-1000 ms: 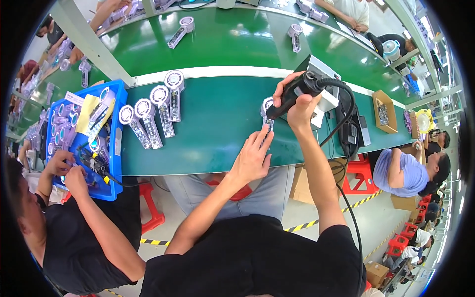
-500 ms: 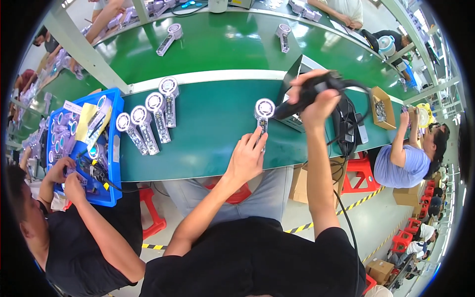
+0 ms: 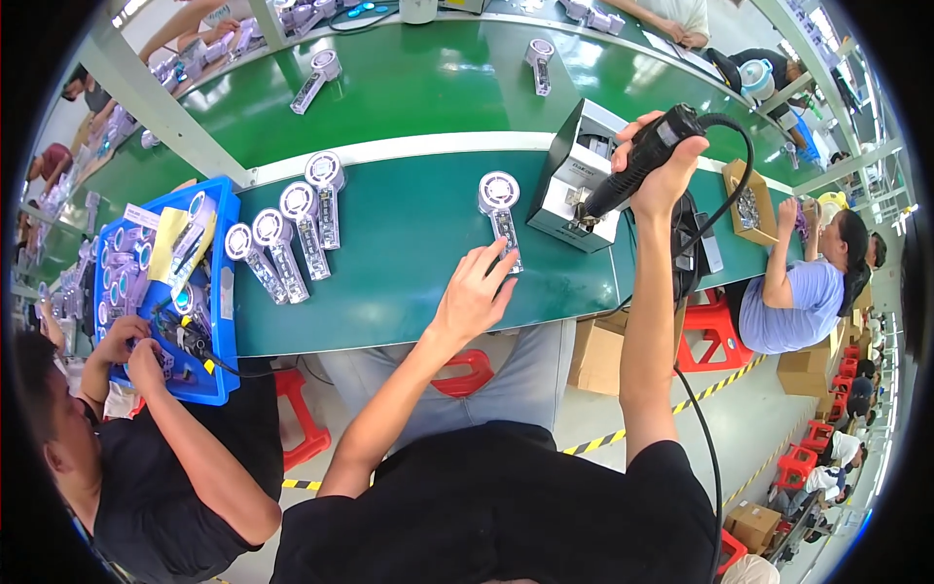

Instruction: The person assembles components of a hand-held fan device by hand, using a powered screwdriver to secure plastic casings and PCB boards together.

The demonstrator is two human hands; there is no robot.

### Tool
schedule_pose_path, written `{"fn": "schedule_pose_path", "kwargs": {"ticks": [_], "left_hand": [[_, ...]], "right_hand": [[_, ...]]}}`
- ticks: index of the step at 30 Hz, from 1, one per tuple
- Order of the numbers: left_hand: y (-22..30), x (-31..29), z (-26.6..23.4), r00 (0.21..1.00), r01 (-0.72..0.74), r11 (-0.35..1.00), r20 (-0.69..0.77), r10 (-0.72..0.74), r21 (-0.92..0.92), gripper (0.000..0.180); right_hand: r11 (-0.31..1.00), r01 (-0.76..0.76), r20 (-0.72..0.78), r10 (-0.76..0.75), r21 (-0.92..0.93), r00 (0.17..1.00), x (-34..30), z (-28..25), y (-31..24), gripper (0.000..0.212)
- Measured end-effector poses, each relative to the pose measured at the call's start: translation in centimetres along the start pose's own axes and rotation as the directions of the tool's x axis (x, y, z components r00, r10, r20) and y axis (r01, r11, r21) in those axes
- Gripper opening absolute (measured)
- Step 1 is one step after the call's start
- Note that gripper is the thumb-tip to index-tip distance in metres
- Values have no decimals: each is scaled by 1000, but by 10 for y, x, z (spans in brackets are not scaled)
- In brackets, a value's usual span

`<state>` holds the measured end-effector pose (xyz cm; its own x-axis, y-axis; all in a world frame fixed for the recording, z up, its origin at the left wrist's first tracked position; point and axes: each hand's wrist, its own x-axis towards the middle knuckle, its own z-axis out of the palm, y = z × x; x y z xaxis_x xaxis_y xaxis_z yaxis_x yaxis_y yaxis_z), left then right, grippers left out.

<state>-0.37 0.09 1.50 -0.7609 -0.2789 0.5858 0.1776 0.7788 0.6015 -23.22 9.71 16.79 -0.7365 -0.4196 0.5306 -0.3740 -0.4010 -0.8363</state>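
Observation:
A black corded electric screwdriver [image 3: 642, 161] is gripped in my right hand [image 3: 664, 185]. Its tip points down and left, into the front of a grey-and-black screw feeder box [image 3: 574, 187]. My left hand [image 3: 474, 297] has its fingers apart at the lower end of a lilac handheld fan [image 3: 499, 193]. That fan lies on the green bench with its round head away from me and the electronics in its handle exposed. Whether my fingertips touch the handle, I cannot tell. Several similar opened fans [image 3: 273, 230] lie side by side to the left.
A blue bin [image 3: 227, 282] of fan parts stands at the left, where a co-worker's hands [image 3: 136, 350] are busy. Right of the feeder are a black device [image 3: 686, 243] and a cardboard box of small parts [image 3: 749, 204]. Beyond a white rail, two fans [image 3: 316, 80] lie on a green surface.
My right hand has swung the screwdriver from a level pose to a downward tilt, its tip now at the feeder. My left fingers have shifted back toward the handle's end.

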Motion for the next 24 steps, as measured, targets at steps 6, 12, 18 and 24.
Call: {"fn": "schedule_pose_path", "kwargs": {"ticks": [6, 12, 18, 24], "left_hand": [[-3, -1, 3, 999, -40, 999, 2, 40, 32, 33], [2, 2, 2, 996, -87, 991, 22, 86, 104, 31], [-1, -1, 3, 997, -78, 992, 17, 77, 100, 32], [0, -1, 4, 996, -90, 989, 19, 88, 118, 33]], "right_hand": [[966, -222, -45, 229, 131, 972, -5, 1, 1, 88], [918, -163, 95, 138, 360, 986, -74, 24, 5, 93], [944, -134, 62, 121, 301, 991, -88, 37, 5, 96], [935, -140, 81, 120, 327, 989, -92, 40, 3, 96]]}}
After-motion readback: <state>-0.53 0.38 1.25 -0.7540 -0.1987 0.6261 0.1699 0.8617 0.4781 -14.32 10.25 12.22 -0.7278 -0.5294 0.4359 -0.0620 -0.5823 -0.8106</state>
